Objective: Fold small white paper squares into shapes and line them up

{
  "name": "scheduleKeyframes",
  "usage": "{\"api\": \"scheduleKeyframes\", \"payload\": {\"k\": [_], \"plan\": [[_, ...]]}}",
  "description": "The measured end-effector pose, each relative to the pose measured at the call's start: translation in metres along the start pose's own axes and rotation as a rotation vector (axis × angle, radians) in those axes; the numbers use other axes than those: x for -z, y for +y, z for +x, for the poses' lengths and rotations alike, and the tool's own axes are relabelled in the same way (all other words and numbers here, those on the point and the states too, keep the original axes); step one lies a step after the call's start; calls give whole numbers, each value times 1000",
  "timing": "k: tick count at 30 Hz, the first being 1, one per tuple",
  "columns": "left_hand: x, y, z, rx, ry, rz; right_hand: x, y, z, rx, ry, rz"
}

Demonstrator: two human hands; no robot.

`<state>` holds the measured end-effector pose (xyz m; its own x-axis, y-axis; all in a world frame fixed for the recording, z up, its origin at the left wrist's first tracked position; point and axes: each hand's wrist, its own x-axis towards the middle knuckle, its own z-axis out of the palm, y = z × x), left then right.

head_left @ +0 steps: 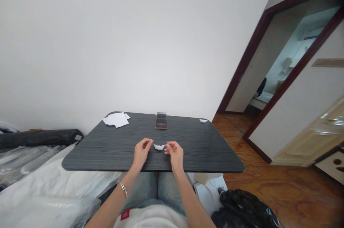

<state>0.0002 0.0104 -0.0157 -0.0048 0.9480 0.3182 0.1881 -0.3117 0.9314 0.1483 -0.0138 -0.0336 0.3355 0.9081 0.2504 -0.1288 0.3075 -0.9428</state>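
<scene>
A small folded white paper boat (159,147) is held between my two hands, over the near middle of the dark table (115,152). My left hand (142,153) pinches its left tip between thumb and fingers. At the opposite tip, my right hand (175,154) grips the boat the same way, fingers curled. A second paper boat (203,120) rests near the table's far right corner. Toward the far left corner lies a loose pile of white paper sheets (116,119).
A phone (161,120) lies at the table's back edge by the white wall (166,41). Plastic-wrapped goods (34,192) and a black roll (40,139) are at the left. Below on the right sit a black plastic bag (244,210) and white boxes (208,195). A doorway opens farther right.
</scene>
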Motion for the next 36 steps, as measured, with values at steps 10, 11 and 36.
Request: {"api": "scheduleKeyframes", "payload": {"k": [10,11,36], "plan": [[2,1,-1,-144,-177,283,11,-7,6,151,-227,-427],[1,1,-2,-144,-185,277,11,-8,6,161,-242,-435],[3,-12,2,-36,-28,46,24,-17,16,202,-334,-638]]}}
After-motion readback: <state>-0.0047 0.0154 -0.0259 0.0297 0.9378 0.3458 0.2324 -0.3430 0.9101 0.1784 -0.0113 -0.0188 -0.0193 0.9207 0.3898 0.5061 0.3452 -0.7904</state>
